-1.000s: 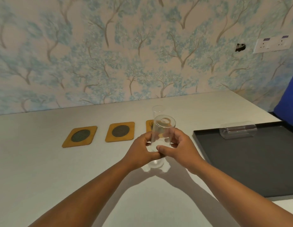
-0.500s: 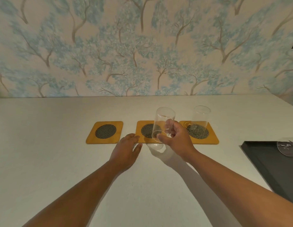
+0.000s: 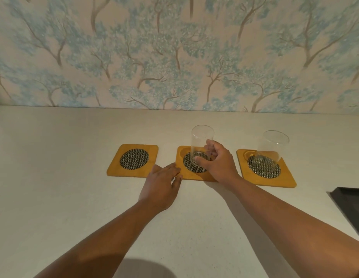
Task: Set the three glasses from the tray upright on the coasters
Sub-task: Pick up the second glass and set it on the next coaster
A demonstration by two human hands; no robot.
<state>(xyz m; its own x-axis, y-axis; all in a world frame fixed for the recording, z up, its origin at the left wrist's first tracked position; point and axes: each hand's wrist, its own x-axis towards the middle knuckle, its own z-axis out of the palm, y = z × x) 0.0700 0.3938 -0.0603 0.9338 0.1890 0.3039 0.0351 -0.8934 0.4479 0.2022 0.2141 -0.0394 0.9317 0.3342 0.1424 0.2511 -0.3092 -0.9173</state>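
Note:
Three yellow coasters with dark mesh centres lie in a row on the table. My right hand (image 3: 216,164) grips a clear glass (image 3: 200,143) that stands upright on the middle coaster (image 3: 194,174). Another clear glass (image 3: 270,151) stands upright on the right coaster (image 3: 275,180). Nothing is on the left coaster (image 3: 133,160). My left hand (image 3: 162,184) rests flat on the table, fingertips touching the middle coaster's front left corner. The third glass is out of view.
The corner of the black tray (image 3: 349,205) shows at the right edge. A wallpapered wall (image 3: 174,57) runs along the back of the pale table (image 3: 54,197).
My right hand carried the glass forward and lowered it onto the middle coaster. My left hand let go of the glass and settled flat on the table. The view swung left, away from the tray.

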